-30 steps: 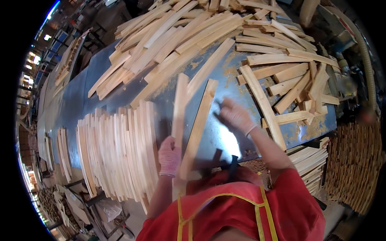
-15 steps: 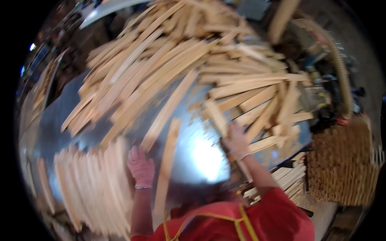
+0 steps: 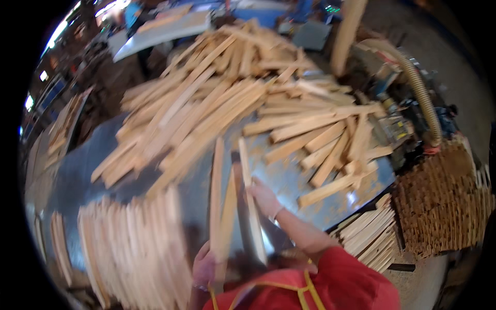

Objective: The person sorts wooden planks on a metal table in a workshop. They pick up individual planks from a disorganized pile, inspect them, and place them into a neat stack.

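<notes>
My left hand [image 3: 205,264], low in the view and somewhat blurred, is closed round the near end of a narrow wooden strip [image 3: 216,191] that points away from me. In my right hand [image 3: 265,199] is another wooden strip [image 3: 251,209], gripped near its middle and tilted over the metal tabletop [image 3: 199,206]. Between these two lies a further strip [image 3: 228,209], partly overlapped by the left one. Left of my left hand stands a tight row of pale strips [image 3: 132,248], side by side.
A big loose heap of wooden strips [image 3: 206,103] covers the table's far side, spreading right. Stacked wood [image 3: 439,201] and a ribbed hose [image 3: 421,88] are at the right. Pale strips [image 3: 369,232] lie below the table's right edge. A person in blue [image 3: 133,14] is far left.
My right hand has come left from the heap with a strip. My left hand has moved nearer me, from beside the row onto a strip's near end. The view has shifted.
</notes>
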Demonstrator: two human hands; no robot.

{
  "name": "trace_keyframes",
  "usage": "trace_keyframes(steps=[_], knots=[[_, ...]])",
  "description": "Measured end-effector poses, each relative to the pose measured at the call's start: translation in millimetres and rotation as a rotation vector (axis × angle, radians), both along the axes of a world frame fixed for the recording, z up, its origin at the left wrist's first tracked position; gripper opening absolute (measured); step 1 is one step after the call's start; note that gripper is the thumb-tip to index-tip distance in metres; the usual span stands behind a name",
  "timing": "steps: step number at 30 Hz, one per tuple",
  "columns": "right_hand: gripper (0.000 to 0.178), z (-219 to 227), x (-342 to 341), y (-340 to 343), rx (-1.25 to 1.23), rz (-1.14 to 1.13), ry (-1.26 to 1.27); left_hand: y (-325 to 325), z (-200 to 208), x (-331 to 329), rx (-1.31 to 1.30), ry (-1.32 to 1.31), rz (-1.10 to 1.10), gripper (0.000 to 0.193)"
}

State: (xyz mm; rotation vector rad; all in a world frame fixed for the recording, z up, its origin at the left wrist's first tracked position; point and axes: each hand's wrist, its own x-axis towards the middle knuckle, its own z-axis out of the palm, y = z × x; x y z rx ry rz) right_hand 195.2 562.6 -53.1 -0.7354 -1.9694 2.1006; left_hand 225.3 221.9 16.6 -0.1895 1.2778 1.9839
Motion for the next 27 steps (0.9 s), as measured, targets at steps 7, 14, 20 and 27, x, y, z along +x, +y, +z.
trace_keyframes(steps=[7, 14, 20, 27], knots=[[0.028, -13.2, -32.7, -177.5, 0.210, 0.837, -0.222, -127.1, -8.8, 70.9, -0.691, 0.421, -0.338, 0.044], [0.013, 38.3, -11.5, -204.6, -0.082, 0.861, -0.281, -86.0, 3.8, 63.9, -1.247, 1.257, -0.283, 0.075], [0.033, 41.4, 24.4, 15.0, 0.498, 0.197, -0.378, 10.6, -25.2, 43.8, -1.232, 1.229, -0.585, 0.090], [0.052, 46.5, 174.7, 188.5, 1.401, 0.233, -0.622, 55.4, -45.4, -8.7, -1.428, 1.045, -0.630, 0.086]])
